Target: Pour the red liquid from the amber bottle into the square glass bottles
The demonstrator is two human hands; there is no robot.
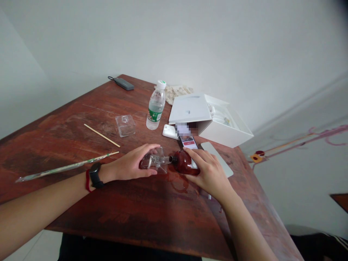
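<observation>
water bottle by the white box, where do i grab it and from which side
Likely the water bottle around its middle, above the label, from the side away from the white box: it stands upright, and the box crowds its other side.

Household clutter on a worn, red-stained wooden bench [81, 119] and bare white walls [190, 43] meeting in a corner behind it mark this as a plain room in what looks like a home. Just beyond the fingers [148, 148] lie a smartphone [188, 142] and an open white cardboard box [217, 127]. Farther beyond them stands a plastic water bottle [155, 107], with a crumpled cloth [176, 92] and a grey power bank [123, 83] near the bench's far edge. Well to the right of the fingers, the wall carries a purple and orange scribble [299, 139] low down. Pale floor [35, 250] shows below the bench's near edge, left of the fingers.
</observation>
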